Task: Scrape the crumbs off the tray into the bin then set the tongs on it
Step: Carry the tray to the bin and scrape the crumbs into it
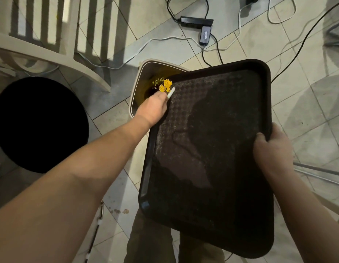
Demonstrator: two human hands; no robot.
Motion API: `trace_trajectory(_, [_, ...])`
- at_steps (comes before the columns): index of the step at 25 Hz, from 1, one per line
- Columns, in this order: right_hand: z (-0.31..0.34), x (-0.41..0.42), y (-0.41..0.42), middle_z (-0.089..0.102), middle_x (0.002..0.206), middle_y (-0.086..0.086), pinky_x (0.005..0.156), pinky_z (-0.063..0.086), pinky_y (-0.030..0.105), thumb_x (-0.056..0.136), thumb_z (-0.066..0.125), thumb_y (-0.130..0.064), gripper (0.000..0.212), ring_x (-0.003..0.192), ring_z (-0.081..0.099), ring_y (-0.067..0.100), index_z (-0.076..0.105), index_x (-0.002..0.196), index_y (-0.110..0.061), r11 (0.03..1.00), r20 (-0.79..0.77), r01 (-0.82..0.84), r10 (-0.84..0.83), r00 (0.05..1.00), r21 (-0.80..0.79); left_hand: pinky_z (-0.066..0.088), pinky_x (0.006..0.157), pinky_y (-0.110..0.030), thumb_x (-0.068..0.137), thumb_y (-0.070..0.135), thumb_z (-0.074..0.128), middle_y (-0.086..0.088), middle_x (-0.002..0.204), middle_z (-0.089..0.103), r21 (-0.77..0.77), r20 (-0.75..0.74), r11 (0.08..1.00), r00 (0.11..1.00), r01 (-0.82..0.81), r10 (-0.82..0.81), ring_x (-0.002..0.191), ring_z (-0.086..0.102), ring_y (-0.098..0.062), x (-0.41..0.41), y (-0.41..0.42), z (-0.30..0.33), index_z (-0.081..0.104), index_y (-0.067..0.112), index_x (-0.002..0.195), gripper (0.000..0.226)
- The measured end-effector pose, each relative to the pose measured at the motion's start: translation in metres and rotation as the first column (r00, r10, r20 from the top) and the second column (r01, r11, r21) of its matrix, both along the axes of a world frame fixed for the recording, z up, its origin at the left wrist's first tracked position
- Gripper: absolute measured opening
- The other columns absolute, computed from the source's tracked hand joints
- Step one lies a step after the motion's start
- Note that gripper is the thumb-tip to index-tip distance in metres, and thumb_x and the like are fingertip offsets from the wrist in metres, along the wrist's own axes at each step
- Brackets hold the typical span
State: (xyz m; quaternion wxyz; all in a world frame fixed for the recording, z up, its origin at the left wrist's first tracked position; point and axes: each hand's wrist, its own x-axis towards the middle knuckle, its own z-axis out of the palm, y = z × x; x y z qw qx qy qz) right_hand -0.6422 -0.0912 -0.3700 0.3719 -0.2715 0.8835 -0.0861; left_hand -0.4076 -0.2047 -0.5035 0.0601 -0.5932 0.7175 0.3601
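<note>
Both hands are on the job and well apart. Left hand (152,108) reaches to the tray's far left corner, fingers curled round a small pale scraper (171,93) whose edge meets the tray surface right at the rim. Right hand (272,149) grips the tray (212,149) by its right edge, thumb curled over the rim onto the inner face, the fingers under it hidden.

Dark and textured, the tray is held off the floor with its far left corner over the bin (141,73). Yellow crumbs (165,86) bunch at that corner just beyond the scraper, some past the rim above the bin's opening. A faint dusty film covers the rest of the tray. Tongs cannot be seen.

The bin stands on tiled floor (307,114); its near and right sides are hidden by the tray. To its left a pale chair (56,54) comes close, with a black round stool (39,124) nearer. Cables (218,48) and a power brick (196,21) lie on the floor beyond the bin.
</note>
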Motion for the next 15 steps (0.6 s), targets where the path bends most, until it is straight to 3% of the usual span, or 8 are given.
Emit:
trace_trajectory(3, [0.003, -0.001, -0.001, 0.053, 0.097, -0.001, 0.089, 0.047, 0.048, 0.094, 0.042, -0.019, 0.033, 0.102, 0.055, 0.029, 0.047, 0.126, -0.023, 1.000, 0.014, 0.004, -0.004, 1.000, 0.027, 0.047, 0.087, -0.041, 0.093, 0.013, 0.045, -0.018, 0.113, 0.056, 0.039, -0.067, 0.998, 0.997, -0.043, 0.046, 0.099, 0.057, -0.036, 0.000, 0.009, -0.004, 0.056, 0.000, 0.105, 0.021])
trace_trajectory(10, [0.006, -0.001, -0.005, 0.059, 0.111, 0.006, 0.093, 0.046, 0.053, 0.092, 0.042, -0.022, 0.036, 0.106, 0.055, 0.031, 0.046, 0.127, -0.029, 0.999, 0.024, 0.014, -0.015, 1.000, 0.038, 0.046, 0.086, -0.044, 0.093, 0.008, 0.042, -0.020, 0.112, 0.054, -0.012, 0.130, 0.997, 0.988, -0.081, 0.081, 0.100, 0.056, -0.040, -0.002, -0.018, -0.009, 0.054, 0.001, 0.106, 0.020])
trace_trajectory(15, [0.011, 0.002, -0.011, 0.058, 0.105, 0.002, 0.089, 0.046, 0.049, 0.092, 0.041, -0.024, 0.035, 0.102, 0.056, 0.031, 0.044, 0.127, -0.031, 0.999, 0.002, -0.011, 0.011, 1.000, 0.044, 0.049, 0.086, -0.041, 0.089, 0.012, 0.048, -0.020, 0.107, 0.060, 0.012, -0.092, 0.975, 0.971, -0.221, 0.221, 0.096, 0.058, -0.037, -0.011, -0.007, -0.001, 0.058, 0.003, 0.100, 0.017])
